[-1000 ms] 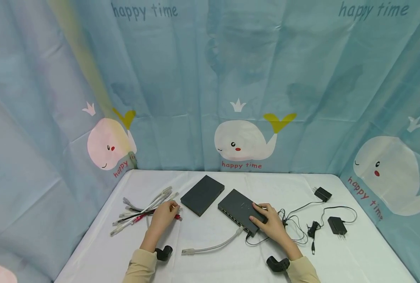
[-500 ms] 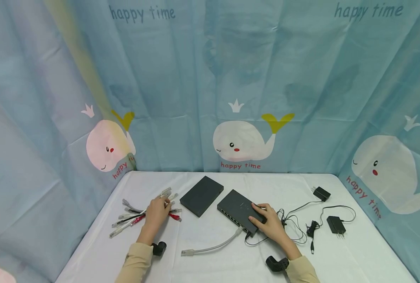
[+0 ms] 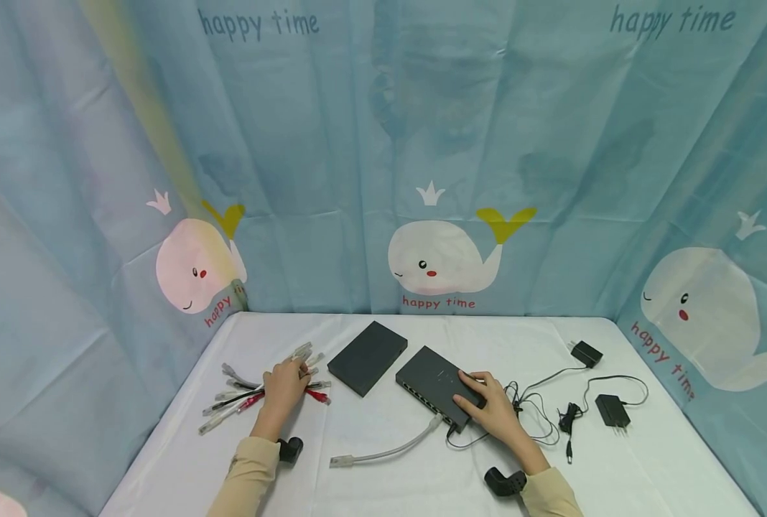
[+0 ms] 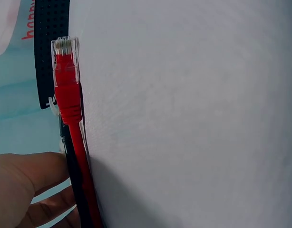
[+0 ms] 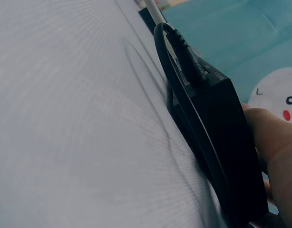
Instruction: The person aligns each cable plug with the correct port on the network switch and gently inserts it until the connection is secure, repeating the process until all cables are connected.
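Note:
In the head view, my left hand [image 3: 283, 388] is at the pile of network cables [image 3: 231, 414], its fingers bent down among them. The left wrist view shows a red cable's clear plug [image 4: 65, 64] beside a dark cable, with my thumb right at the dark one. My fingertips are hidden behind the cables, so I cannot tell whether they pinch one. My right hand [image 3: 493, 408] rests on the dark network switch [image 3: 431, 377], thumb and fingers spread over its right end. A grey-white network cable [image 3: 390, 452] is plugged into the switch's front, next to a black power plug [image 5: 189, 59].
A second dark, flat box [image 3: 367, 359] lies between the pile and the switch. To the right are a black power adapter [image 3: 587, 354], another adapter [image 3: 612, 411] and tangled black cord [image 3: 541, 424]. A printed curtain [image 3: 332, 158] hangs behind the white table [image 3: 370, 495].
My left hand has moved left and come down over the middle of the cable pile, uncovering the red plug ends. My right hand and the switch stay in place.

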Available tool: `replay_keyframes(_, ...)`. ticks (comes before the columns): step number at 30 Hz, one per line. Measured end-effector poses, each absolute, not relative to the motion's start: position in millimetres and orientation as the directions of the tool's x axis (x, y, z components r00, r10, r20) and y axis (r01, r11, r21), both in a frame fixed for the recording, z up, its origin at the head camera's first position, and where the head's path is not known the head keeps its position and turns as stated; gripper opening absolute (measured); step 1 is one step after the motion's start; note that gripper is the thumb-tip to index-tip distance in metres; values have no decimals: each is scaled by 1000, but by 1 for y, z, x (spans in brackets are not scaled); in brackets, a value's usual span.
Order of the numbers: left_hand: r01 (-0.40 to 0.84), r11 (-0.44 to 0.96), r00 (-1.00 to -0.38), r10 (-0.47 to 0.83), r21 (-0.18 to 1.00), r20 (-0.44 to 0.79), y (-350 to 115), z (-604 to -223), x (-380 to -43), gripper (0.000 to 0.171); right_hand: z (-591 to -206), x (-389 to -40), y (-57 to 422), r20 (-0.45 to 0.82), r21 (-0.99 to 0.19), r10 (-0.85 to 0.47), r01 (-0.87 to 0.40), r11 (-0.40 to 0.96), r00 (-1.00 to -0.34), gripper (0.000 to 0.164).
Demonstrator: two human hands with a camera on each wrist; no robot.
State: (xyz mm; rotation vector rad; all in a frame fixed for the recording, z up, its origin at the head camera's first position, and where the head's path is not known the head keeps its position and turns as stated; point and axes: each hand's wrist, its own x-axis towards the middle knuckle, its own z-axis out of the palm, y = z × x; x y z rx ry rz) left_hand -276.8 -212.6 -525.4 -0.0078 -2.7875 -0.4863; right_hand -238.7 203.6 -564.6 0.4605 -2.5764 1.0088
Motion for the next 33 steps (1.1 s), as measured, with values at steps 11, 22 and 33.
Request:
replay_keyframes(11,51,934,-938,-77,355,337,-211,-522,-274,11,-563,-239,203,404,-598,-172,-402,693,-899,55)
replay_keyframes(22,89,930,-927,-53,356,371,-209,-513,-268,15,-562,-239,203,407,-591,-169,-400,701,-898,55)
replay_keyframes(33,122,920,-919,-36,372,392,-201,-498,-258,18,-563,-238,204,407,-590,-168,-398,703,-898,54)
